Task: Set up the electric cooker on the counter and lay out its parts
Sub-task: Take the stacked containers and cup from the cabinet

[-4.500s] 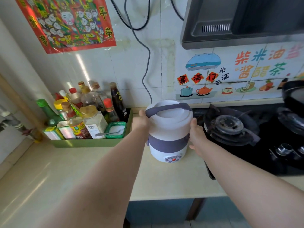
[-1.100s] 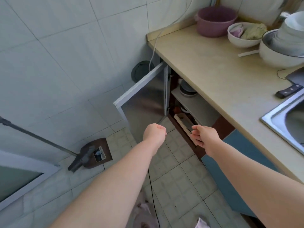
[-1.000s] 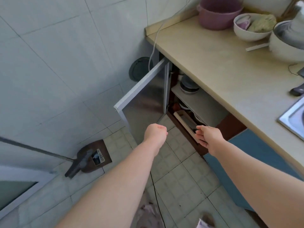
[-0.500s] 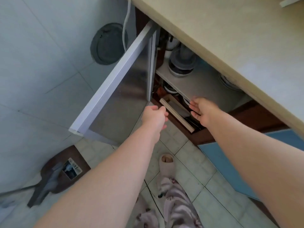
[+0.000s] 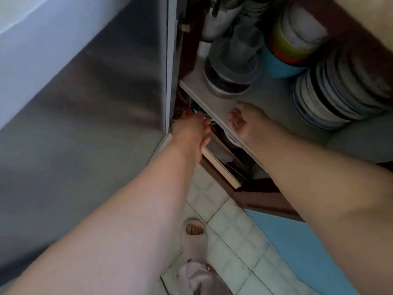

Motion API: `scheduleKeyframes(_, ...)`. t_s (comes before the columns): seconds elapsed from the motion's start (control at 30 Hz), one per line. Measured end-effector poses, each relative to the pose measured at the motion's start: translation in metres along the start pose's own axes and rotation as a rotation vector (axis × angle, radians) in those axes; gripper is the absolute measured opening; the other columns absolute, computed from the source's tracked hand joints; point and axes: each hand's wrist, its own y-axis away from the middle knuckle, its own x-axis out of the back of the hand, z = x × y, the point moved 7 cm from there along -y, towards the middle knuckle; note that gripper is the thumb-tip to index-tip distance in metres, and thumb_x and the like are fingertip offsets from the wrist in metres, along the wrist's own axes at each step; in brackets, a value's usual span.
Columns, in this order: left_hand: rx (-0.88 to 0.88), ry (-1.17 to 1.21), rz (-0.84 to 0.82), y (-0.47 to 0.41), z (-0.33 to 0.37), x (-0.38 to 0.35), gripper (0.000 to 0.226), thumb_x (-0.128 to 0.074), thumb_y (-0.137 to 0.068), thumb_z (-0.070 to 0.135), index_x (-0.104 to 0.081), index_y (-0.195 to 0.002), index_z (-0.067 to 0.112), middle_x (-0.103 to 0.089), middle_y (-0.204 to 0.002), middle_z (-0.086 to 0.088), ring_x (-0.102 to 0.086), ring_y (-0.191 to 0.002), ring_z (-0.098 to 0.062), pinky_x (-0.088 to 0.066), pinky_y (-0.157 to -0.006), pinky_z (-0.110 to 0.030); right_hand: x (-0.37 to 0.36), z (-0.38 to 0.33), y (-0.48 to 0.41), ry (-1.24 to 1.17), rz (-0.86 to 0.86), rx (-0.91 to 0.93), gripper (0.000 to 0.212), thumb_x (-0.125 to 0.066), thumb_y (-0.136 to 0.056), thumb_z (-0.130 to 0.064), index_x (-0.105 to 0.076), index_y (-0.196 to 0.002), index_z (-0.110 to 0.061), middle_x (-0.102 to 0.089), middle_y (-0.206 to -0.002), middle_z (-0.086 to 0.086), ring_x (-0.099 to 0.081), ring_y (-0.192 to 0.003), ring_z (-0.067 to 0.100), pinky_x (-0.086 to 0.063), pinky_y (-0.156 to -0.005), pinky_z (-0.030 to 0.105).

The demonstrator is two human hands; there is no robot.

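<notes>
Reach favours our left hand point(image 5: 190, 130), fingers curled under the shelf point(image 5: 268, 101) edge toward something pale, its grip unclear, while our right hand point(image 5: 244, 122) rests open on the shelf; the cooker is out of view.

A steel-lined cabinet door point(image 5: 95, 124) stands open over pale floor tiles point(image 5: 229, 241); the grey shelf point(image 5: 276, 96) inside bears stacked plates point(image 5: 340, 92); a blue panel point(image 5: 297, 241) adjoins.

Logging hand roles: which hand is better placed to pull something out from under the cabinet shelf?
Left. The left hand reaches into the gap below the shelf; the right hand rests open at the shelf's front edge, above that gap.
</notes>
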Motion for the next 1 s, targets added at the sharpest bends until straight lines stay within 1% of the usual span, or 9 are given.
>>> scheduleKeyframes(0.23, 0.032, 0.009, 0.034, -0.027, -0.002, 0.003, 0.011, -0.053, -0.098, 0.021, -0.063, -0.1, 0.017, -0.065, -0.077, 0.004, -0.056, -0.067, -0.008, -0.052, -0.074, -0.025, -0.019, -0.01, -0.039, -0.019, 0.051, 0.028, 0.021, -0.044, -0.095, -0.02, -0.053, -0.076, -0.017, -0.051, -0.066, 0.0, -0.048, -0.057, 0.011, -0.039, -0.049, 0.021)
scheduleKeyframes(0.4, 0.058, -0.009, 0.064, -0.036, -0.007, 0.016, 0.016, -0.052, -0.097, 0.019, -0.06, -0.084, 0.018, -0.065, -0.081, 0.003, -0.057, -0.07, -0.008, -0.051, -0.082, -0.027, -0.021, -0.022, -0.043, -0.184, 0.046, 0.074, 0.029, -0.037, -0.095, -0.026, -0.048, -0.069, -0.02, -0.05, -0.032, -0.007, -0.046, -0.029, 0.007, -0.034, -0.037, 0.011)
scheduleKeyframes(0.43, 0.059, -0.013, 0.075, -0.037, -0.007, 0.019, 0.016, -0.051, -0.098, 0.018, -0.06, -0.084, 0.018, -0.066, -0.084, 0.003, -0.058, -0.074, -0.009, -0.052, -0.082, -0.027, -0.022, -0.025, -0.042, -0.199, 0.046, 0.089, 0.029, -0.037, -0.095, -0.03, -0.05, -0.071, -0.02, -0.052, -0.034, -0.006, -0.046, -0.027, 0.007, -0.034, -0.037, 0.011)
scheduleKeyframes(0.5, 0.058, -0.021, 0.082, -0.037, -0.006, 0.022, 0.016, -0.051, -0.098, 0.018, -0.06, -0.085, 0.018, -0.067, -0.089, 0.002, -0.061, -0.082, -0.011, -0.053, -0.079, -0.027, -0.024, -0.029, -0.044, -0.182, 0.057, 0.099, 0.023, -0.044, -0.095, -0.036, -0.058, -0.088, -0.019, -0.059, -0.053, -0.003, -0.052, -0.042, 0.01, -0.037, -0.041, 0.016)
scheduleKeyframes(0.57, 0.057, -0.028, 0.084, -0.036, -0.004, 0.024, 0.013, -0.053, -0.098, 0.019, -0.06, -0.086, 0.018, -0.068, -0.094, 0.001, -0.063, -0.09, -0.012, -0.052, -0.077, -0.027, -0.025, -0.03, -0.044, -0.127, 0.08, 0.082, 0.023, -0.049, -0.095, -0.029, -0.058, -0.112, -0.016, -0.057, -0.07, 0.001, -0.052, -0.057, 0.013, -0.04, -0.039, 0.017)
scheduleKeyframes(0.63, 0.064, -0.036, 0.093, -0.034, -0.003, 0.025, 0.011, -0.054, -0.097, 0.019, -0.06, -0.088, 0.018, -0.07, -0.098, 0.0, -0.064, -0.095, -0.013, -0.053, -0.079, -0.027, -0.025, -0.029, -0.041, -0.111, 0.068, 0.068, 0.026, -0.049, -0.097, -0.019, -0.055, -0.121, -0.012, -0.056, -0.073, 0.003, -0.052, -0.06, 0.013, -0.041, -0.038, 0.015)
scheduleKeyframes(0.77, 0.079, -0.05, 0.106, -0.027, -0.005, 0.027, 0.011, -0.056, -0.097, 0.02, -0.064, -0.103, 0.014, -0.07, -0.102, -0.002, -0.065, -0.096, -0.013, -0.053, -0.08, -0.027, -0.02, -0.024, -0.033, -0.127, 0.033, 0.057, 0.029, -0.049, -0.097, -0.013, -0.055, -0.125, -0.008, -0.06, -0.077, 0.004, -0.056, -0.067, 0.013, -0.046, -0.059, 0.022)
scheduleKeyframes(0.9, 0.096, -0.057, 0.1, -0.015, -0.006, 0.028, 0.018, -0.053, -0.098, 0.016, -0.058, -0.081, 0.017, -0.067, -0.102, -0.002, -0.063, -0.097, -0.013, -0.051, -0.072, -0.022, -0.01, -0.01, -0.018, -0.163, -0.001, 0.017, 0.018, -0.05, -0.096, -0.012, -0.058, -0.113, -0.01, -0.062, -0.084, 0.005, -0.061, -0.075, 0.014, -0.052, -0.07, 0.023)
scheduleKeyframes(1.0, 0.095, -0.083, 0.104, -0.005, -0.005, 0.03, 0.01, -0.053, -0.098, 0.016, -0.062, -0.096, 0.014, -0.068, -0.107, -0.003, -0.063, -0.097, -0.012, -0.052, -0.072, -0.022, -0.002, 0.006, -0.002, -0.168, -0.031, -0.03, 0.024, -0.052, -0.096, -0.013, -0.057, -0.119, -0.007, -0.066, -0.104, 0.009, -0.065, -0.099, 0.018, -0.054, -0.091, 0.029)
